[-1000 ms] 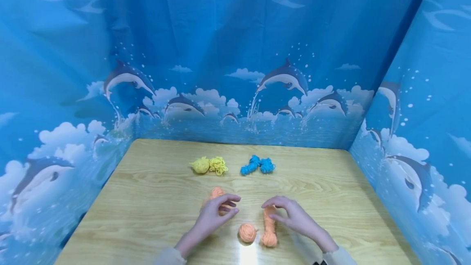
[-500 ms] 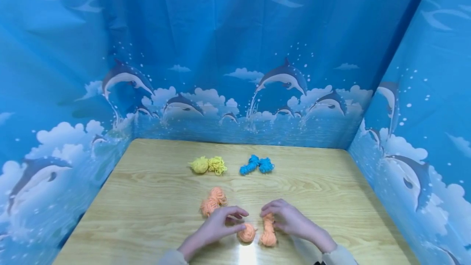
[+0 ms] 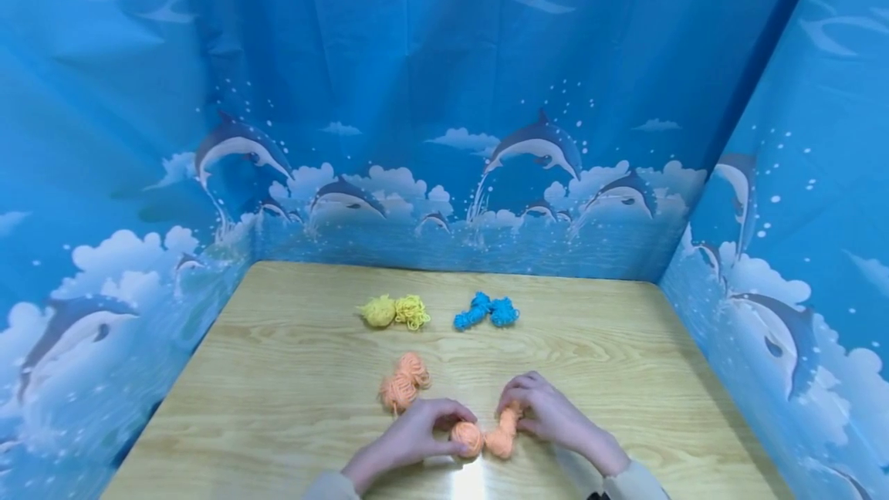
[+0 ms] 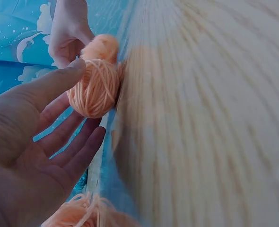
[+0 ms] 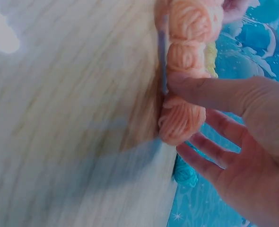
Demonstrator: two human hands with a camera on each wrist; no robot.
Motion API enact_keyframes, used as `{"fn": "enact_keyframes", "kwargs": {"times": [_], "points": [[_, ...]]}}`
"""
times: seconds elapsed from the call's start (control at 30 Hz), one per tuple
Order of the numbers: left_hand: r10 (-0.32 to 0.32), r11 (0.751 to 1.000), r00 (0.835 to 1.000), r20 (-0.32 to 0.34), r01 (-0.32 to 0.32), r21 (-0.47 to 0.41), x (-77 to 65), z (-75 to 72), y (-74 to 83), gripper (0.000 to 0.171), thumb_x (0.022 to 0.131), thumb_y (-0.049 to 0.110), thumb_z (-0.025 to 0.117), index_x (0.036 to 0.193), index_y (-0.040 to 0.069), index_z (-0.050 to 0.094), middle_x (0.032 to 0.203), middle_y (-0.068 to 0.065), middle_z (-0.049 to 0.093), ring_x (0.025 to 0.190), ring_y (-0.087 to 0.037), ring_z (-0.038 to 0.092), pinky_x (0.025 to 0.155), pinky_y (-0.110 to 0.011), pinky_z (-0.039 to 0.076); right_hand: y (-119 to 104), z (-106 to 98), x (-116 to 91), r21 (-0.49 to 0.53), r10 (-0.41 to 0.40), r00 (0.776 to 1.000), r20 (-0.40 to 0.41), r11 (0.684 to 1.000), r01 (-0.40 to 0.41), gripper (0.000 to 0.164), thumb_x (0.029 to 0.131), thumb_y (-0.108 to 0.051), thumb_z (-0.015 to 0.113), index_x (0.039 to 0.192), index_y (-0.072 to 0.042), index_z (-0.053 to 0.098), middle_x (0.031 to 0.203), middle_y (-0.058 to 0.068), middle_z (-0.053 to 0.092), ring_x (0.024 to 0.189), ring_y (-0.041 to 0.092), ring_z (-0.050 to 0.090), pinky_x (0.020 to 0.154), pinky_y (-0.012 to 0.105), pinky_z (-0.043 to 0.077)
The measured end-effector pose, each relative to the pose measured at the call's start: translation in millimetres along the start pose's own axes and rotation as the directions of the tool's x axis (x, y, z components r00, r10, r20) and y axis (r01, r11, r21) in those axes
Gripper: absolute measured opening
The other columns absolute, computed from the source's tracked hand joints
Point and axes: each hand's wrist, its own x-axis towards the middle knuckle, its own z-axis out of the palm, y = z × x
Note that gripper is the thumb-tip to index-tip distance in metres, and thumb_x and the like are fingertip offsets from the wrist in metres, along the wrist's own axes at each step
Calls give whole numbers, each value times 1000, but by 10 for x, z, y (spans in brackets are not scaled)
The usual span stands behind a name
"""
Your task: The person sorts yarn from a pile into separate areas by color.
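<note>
A round orange ball of yarn (image 3: 468, 439) is pinched by the left hand (image 3: 420, 432), with the thumb laid against one side and a finger set against the other. A longer orange bundle of yarn (image 3: 505, 432), narrowed at its middle, is gripped by the right hand (image 3: 546, 411) around its end toward the far edge; the thumb is pressed to it and the fingers are placed on its other side. The two hands are held apart, with the ball and the bundle set end to side between them on the surface (image 3: 299, 346), well away from the far edge and about midway between the left and right edges. The ball seems to be touched by the bundle's near end.

A pair of orange yarn bundles (image 3: 399, 392) is placed just beyond the left hand, toward the left edge, its two parts touching. Nearer the far edge, a yellow pair of yarn bundles (image 3: 379, 312) is laid toward the left corner, its right part formed of loose loops. A blue pair of yarn bundles (image 3: 504, 312) is laid to its right, well apart. The surface is enclosed along the far, left and right edges by a blue curtain (image 3: 444, 45), on which leaping dolphins and clouds are printed. Both wrists are covered by pale sleeves (image 3: 635, 483).
</note>
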Motion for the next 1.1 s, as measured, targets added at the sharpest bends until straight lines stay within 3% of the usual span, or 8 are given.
{"fn": "enact_keyframes", "kwargs": {"times": [0.2, 0.4, 0.73, 1.1], "points": [[17, 1000, 1000, -2, -17, -7, 0, 2, -4, 40, 82, 32, 83, 118, 19, 71, 115, 10, 72, 105, -2, 65, 95, -24, 54, 23, -62, -9, 62, 115, 993, -25, 992, -113, 26, 79, -24, 85, 102, -23, 72, 103, -11, 70, 102, 18, 60, 88, 42, 55], [14, 1000, 1000, -3, -14, 0, 10, -5, -14, 41, 82, 34, 83, 118, 19, 71, 116, 9, 72, 105, -2, 65, 95, -23, 54, 80, -155, -17, 166, 200, 979, -29, 967, -193, 28, 86, -26, 81, 111, -16, 72, 111, -3, 72, 106, 24, 65, 93, 47, 55], [20, 1000, 1000, 0, -20, 1, 19, 0, -30, 40, 83, 34, 82, 117, 19, 71, 113, 10, 72, 104, -1, 66, 95, -23, 54, 199, -153, 26, 360, 325, 946, 2, 882, -304, 29, 94, -32, 73, 114, -11, 69, 106, 1, 71, 93, 14, 67, 79, 27, 59], [11, 1000, 1000, -7, -11, -20, 17, 4, -25, 39, 82, 32, 83, 116, 19, 71, 113, 10, 72, 104, -2, 66, 95, -23, 55, 328, -131, -12, 463, 414, 910, -30, 812, -355, 34, 93, -25, 75, 115, -1, 66, 107, 11, 71, 90, 16, 69, 74, 24, 59]]}}
